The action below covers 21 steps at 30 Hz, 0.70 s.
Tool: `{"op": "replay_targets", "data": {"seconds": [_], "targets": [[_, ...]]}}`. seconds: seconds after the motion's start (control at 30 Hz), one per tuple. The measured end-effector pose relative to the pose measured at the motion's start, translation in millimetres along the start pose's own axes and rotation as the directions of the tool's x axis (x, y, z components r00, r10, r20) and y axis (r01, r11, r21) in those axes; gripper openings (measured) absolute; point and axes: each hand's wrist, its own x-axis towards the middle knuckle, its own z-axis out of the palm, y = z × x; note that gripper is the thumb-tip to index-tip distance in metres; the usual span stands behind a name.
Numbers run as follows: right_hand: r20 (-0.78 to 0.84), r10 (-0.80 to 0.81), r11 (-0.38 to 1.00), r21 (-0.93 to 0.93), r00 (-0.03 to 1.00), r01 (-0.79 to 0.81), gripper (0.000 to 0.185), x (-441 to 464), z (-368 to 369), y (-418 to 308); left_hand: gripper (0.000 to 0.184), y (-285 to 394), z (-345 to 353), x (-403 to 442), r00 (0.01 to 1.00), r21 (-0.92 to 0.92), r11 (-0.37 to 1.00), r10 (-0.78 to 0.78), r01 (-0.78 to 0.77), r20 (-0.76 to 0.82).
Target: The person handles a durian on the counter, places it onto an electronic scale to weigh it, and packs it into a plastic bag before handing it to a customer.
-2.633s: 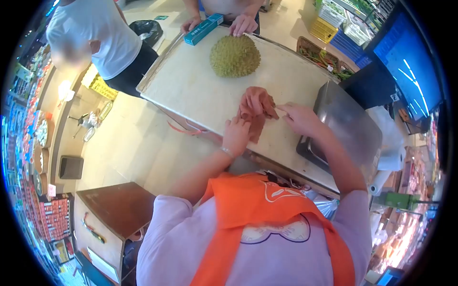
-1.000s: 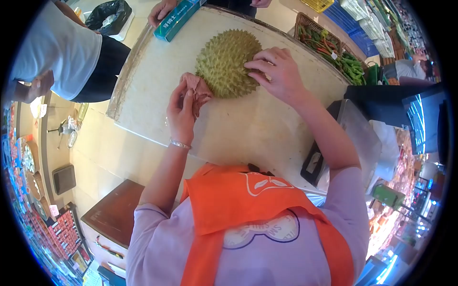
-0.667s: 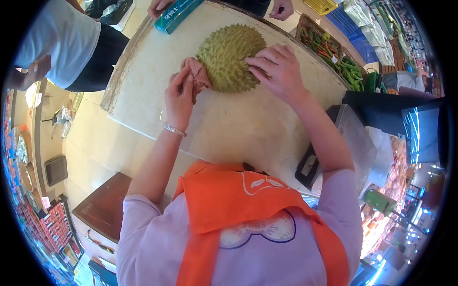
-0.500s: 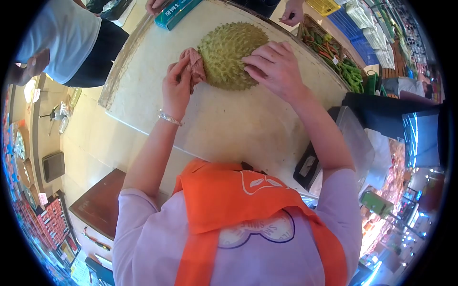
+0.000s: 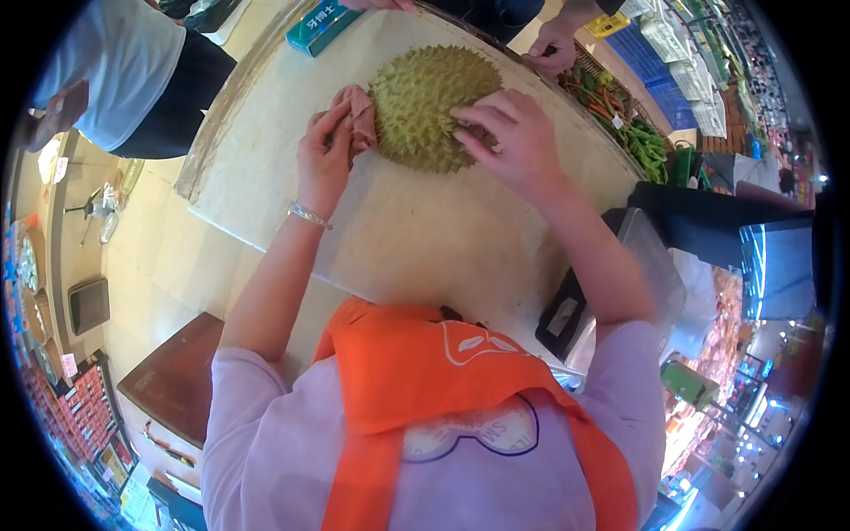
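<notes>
A large green spiky durian [image 5: 429,102] lies on the pale tabletop [image 5: 443,234] in front of me. My left hand [image 5: 325,159] is closed around a crumpled pink cloth [image 5: 361,124], which presses against the durian's left side. On the right side, my right hand [image 5: 518,146] has bent fingers gripping at the spikes, with the thumb below and a gap between thumb and fingers. Its fingertips rest at the durian's front right surface.
A teal box [image 5: 323,26] lies at the far left table edge. Another person's hands [image 5: 553,49] are beyond the table. Baskets of peppers [image 5: 611,106] stand at right. A scale-like device [image 5: 567,310] sits near my right forearm.
My right hand has shifted slightly, its fingers opening a little from the thumb. The other person's hands beyond the table have moved. My left hand still holds the cloth against the durian.
</notes>
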Motion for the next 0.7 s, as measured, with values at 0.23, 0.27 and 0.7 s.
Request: {"op": "replay_targets", "data": {"seconds": [0.23, 0.27, 0.7], "targets": [[0.019, 0.126, 0.991, 0.045, 0.992, -0.127, 0.013, 15.2, -14.2, 10.4, 0.023, -3.7, 0.3, 0.6, 1.0, -0.033, 0.999, -0.023, 0.023, 0.005], [0.038, 0.126, 0.992, 0.022, 0.991, -0.126, 0.012, 16.2, -15.4, 11.5, 0.023, -2.3, 0.9, 0.4, 0.999, -0.047, 0.998, -0.04, 0.04, 0.0], [0.115, -0.04, 0.999, 0.007, 0.993, 0.04, 0.017, 23.9, -26.1, 23.0, 0.024, -5.4, 0.2, 1.0, 0.999, -0.093, 0.995, -0.038, 0.038, 0.001]]}}
